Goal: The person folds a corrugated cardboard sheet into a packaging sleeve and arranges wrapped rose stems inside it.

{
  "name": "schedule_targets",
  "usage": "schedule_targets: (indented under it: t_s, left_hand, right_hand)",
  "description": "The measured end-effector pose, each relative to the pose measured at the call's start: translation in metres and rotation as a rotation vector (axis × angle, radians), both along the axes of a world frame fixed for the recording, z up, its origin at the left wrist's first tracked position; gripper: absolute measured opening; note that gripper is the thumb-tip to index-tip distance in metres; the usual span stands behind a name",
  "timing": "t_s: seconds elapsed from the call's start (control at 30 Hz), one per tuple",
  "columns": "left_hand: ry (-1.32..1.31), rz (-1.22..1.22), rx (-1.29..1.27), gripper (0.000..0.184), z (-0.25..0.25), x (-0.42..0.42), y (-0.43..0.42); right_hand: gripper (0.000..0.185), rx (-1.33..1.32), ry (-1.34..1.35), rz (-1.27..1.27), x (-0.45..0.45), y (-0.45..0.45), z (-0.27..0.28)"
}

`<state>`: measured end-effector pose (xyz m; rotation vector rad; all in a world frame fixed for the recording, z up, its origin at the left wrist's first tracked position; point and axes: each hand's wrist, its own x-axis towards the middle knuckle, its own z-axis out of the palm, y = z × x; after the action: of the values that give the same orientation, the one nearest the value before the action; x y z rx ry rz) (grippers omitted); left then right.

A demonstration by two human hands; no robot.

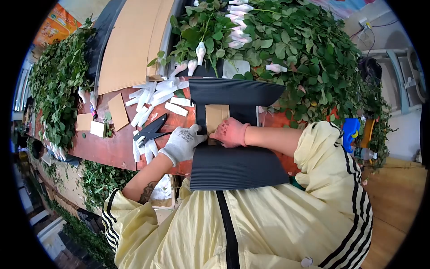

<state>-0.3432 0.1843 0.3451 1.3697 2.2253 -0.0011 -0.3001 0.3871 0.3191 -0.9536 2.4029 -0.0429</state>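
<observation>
A black ribbed sheet (237, 170) lies in front of me, its far and near ends raised as flaps. On its flat middle sits a small brown cardboard piece (217, 114). My right hand (230, 133), in a pinkish-red glove, is closed with its fingers at the near part of that cardboard. White-gloved, my left hand (181, 144) comes in at the sheet's left edge. Its fingers are bent, the tips close to the cardboard and the right fingers; what they pinch is hidden. Just left of it rests a black stapler-like tool (151, 130) on white ribbed strips.
White ribbed strips (156, 95) are scattered on the reddish table (96, 150). Leafy stems with white-sleeved flower heads (239, 24) pile up at the back. Large cardboard sheets (130, 42) stand back left, with more foliage (60, 89) beyond. A blue tape dispenser-like object (350, 133) and bottle (363, 154) are at right.
</observation>
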Motion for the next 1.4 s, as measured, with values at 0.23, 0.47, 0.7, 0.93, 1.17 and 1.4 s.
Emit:
schedule_targets:
  t_s: [0.23,0.47,0.7,0.93,1.17,1.4]
  left_hand:
    - [-0.471,0.072,0.176,0.043,0.011,-0.044,0.008]
    - [-0.532,-0.273,-0.114,0.067,0.097,-0.005,0.056]
    - [-0.081,-0.167,0.101,0.026,0.067,0.038,0.056]
    - [-0.074,-0.152,0.189,0.032,0.07,0.028,0.055]
    - [-0.229,-0.161,-0.09,0.037,0.088,0.022,0.064]
    - [-0.234,-0.049,0.178,0.026,0.076,0.022,0.058]
  right_hand:
    - [0.032,-0.052,-0.084,-0.057,-0.007,0.002,-0.003]
    - [0.042,-0.339,-0.711,-0.297,-0.013,0.042,0.055]
    - [0.032,-0.551,-0.329,-0.497,-0.042,0.094,0.182]
    - [0.034,0.253,0.922,-0.662,-0.239,0.223,0.124]
    - [0.044,0.592,0.58,-0.665,-0.271,0.246,0.095]
    - [0.024,0.28,0.97,-0.812,-0.278,0.283,0.103]
